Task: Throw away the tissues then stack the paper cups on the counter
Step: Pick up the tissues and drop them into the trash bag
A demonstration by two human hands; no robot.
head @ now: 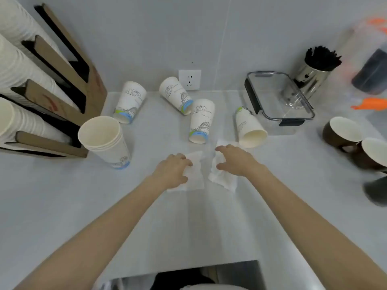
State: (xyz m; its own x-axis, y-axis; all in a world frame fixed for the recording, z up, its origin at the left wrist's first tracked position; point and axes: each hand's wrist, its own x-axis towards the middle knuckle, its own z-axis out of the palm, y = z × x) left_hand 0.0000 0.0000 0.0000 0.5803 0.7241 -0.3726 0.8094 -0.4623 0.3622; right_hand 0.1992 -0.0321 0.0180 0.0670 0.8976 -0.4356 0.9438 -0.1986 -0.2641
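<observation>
Your left hand covers the near-left part of one tissue, and your right hand hides the middle of the other tissue, so you cannot tell how firmly either is gripped. At the right edge, the brown cups and orange objects are blurred and cut off. The cup dispenser runs off the left edge.

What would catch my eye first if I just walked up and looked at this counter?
Probably the two bare hands at the centre, the left hand and the right hand, each pressing on a crumpled white tissue on the pale grey counter. Next, the white printed paper cups lying tipped over behind them, near the wall. At the left stands an upright stack of the same cups, beside a brown cardboard cup dispenser.
</observation>
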